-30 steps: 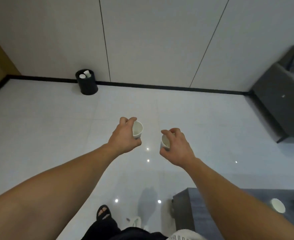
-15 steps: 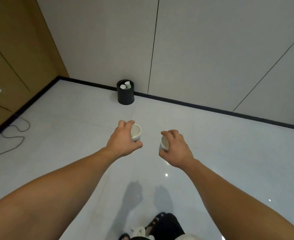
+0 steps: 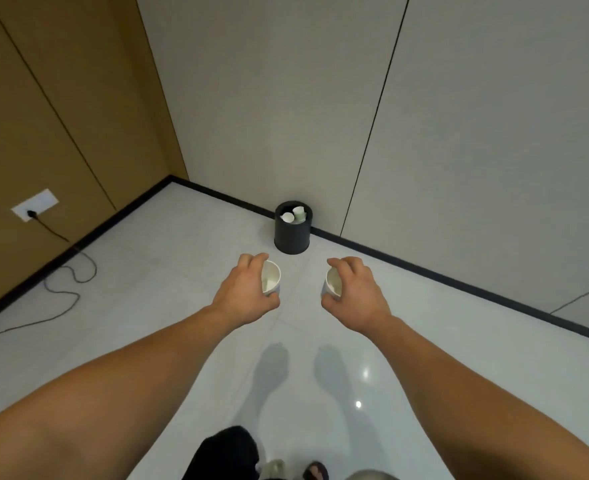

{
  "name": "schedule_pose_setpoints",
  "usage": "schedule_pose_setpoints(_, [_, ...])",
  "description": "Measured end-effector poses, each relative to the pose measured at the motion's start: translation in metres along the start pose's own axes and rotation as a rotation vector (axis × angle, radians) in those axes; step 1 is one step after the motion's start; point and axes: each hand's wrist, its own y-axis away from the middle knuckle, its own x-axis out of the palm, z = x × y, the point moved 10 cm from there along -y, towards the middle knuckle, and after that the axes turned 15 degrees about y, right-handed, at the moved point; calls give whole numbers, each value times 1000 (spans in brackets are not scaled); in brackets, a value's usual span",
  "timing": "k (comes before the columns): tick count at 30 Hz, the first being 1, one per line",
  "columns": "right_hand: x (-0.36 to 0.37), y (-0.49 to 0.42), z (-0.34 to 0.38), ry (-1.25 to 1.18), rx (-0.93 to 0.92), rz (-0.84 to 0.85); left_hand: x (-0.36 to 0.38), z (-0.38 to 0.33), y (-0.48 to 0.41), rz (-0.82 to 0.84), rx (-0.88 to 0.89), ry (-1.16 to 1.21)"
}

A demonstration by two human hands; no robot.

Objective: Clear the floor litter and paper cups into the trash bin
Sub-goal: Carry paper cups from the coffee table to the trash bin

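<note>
Bin (image 3: 292, 237) now dead ahead and nearer than a second ago, left hand (image 3: 243, 292) gripping left cup (image 3: 270, 277), right hand (image 3: 359, 292) gripping right cup (image 3: 333, 282), drop looks close.

1. The left hand (image 3: 248, 292) and the right hand (image 3: 355, 292) are bare, and both forearms (image 3: 140, 386) too.
2. A black garment (image 3: 223, 452) covers one leg.
3. One foot wears a dark open sandal (image 3: 315, 472).
4. A pale grey cloth (image 3: 369, 477) shows at the bottom edge; its kind is unclear.

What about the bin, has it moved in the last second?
No. The bin still stands against the baseboard, just left of the wall seam.
</note>
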Motion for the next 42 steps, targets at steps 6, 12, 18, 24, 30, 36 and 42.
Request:
schedule_pose_setpoints(6, [26,-110,-13,-3,-26,51,5,20,-108,16,-44,9])
schedule_pose_setpoints(12, [46,-244,-28,22,4,49,-2,36,-253,5,-13,51])
schedule_pose_setpoints(18, [41,-360,-42,-5,31,-13,-7,34,-376,78,80,-22])
schedule_pose_setpoints(24, [66,-460,-90,-12,61,34,26,35,-491,154,35,-18])
schedule_pose_setpoints(30, [93,-576,-131,-38,20,97,42,44,-592,112,-56,-10])
schedule_pose_setpoints(36, [132,-655,-150,-49,-49,216,64,84,-658,108,-209,46])
schedule_pose_setpoints(42, [199,-716,-173,-37,6,340,103,146,-716,151,-286,111])
